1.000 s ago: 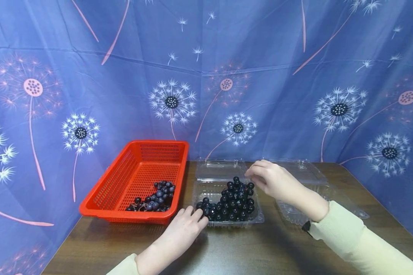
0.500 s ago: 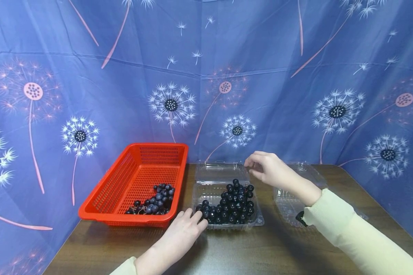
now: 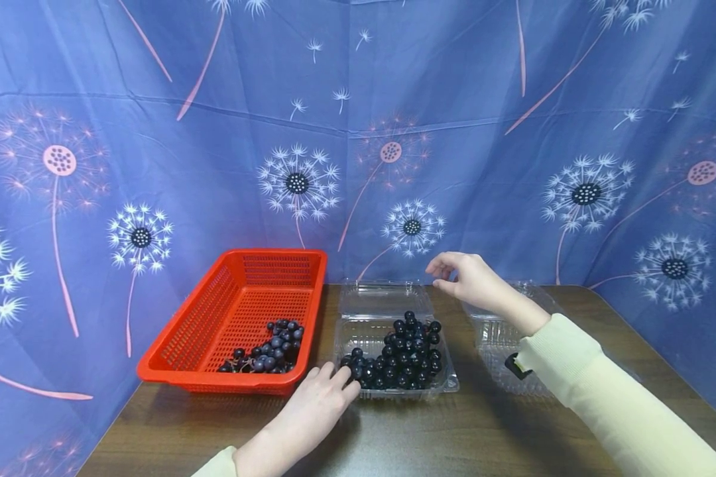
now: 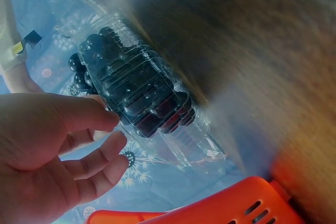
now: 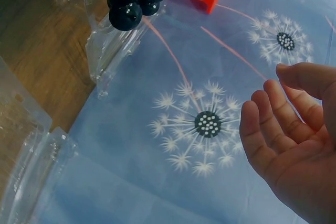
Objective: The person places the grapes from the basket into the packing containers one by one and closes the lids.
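Observation:
Dark grapes fill much of a clear plastic clamshell box, whose lid lies back behind it. My left hand is at the box's front left corner. In the left wrist view its thumb and loosely bent fingers are at the side of the box; whether they touch it is hard to tell. My right hand is raised behind and right of the grapes, above the lid's right side. It holds nothing, and its fingers are slightly bent.
To the left stands a red slotted basket with more dark grapes in its front right part. A second clear box, lid back, lies under the right forearm. A blue dandelion-print cloth hangs behind the wooden table.
My right hand has drawn away from the grapes, upward and back past the box's lid. The left hand stays at the box's front left corner.

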The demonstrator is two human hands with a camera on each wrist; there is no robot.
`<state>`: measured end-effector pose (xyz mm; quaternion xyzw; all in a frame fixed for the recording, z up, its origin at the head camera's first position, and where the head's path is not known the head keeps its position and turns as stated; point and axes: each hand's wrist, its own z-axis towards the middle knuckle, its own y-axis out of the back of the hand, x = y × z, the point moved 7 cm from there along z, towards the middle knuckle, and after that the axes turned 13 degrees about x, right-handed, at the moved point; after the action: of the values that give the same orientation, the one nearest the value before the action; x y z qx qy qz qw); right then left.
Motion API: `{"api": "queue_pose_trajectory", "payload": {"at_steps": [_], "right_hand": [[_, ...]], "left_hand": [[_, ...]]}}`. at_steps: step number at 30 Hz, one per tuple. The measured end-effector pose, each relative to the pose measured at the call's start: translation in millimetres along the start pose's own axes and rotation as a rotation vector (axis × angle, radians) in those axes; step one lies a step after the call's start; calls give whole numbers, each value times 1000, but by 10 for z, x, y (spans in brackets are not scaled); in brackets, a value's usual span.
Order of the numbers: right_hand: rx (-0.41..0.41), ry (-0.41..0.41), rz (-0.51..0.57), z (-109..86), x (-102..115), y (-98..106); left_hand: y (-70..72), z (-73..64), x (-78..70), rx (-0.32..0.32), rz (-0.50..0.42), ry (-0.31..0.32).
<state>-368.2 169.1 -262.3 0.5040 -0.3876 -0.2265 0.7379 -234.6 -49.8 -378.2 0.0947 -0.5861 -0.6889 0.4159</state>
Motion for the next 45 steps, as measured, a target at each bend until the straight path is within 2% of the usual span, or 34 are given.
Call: {"api": "queue_pose_trajectory", "payload": {"at_steps": [6,12,20,29,36,40,45], "right_hand": [[9,-46,58,74,-126,-30],[18,-123,129,138,-228,-53],[37,-216,293,260,-390,-161],[85,-285,402,314,-536,-314],[100,-366,629,319,-772,-429],[110,-395,696,312,-896,-508],[122,-439,771,262,-1022,-617]], "left_hand": [[-20,0,8,39,-22,2],[-27,-5,10,39,-24,0],[-26,8,16,50,-30,-1],[-50,16,17,125,-57,5],[-40,11,18,111,-56,4],[-35,10,11,106,-54,-1],[-17,9,-4,52,-27,-11]]}}
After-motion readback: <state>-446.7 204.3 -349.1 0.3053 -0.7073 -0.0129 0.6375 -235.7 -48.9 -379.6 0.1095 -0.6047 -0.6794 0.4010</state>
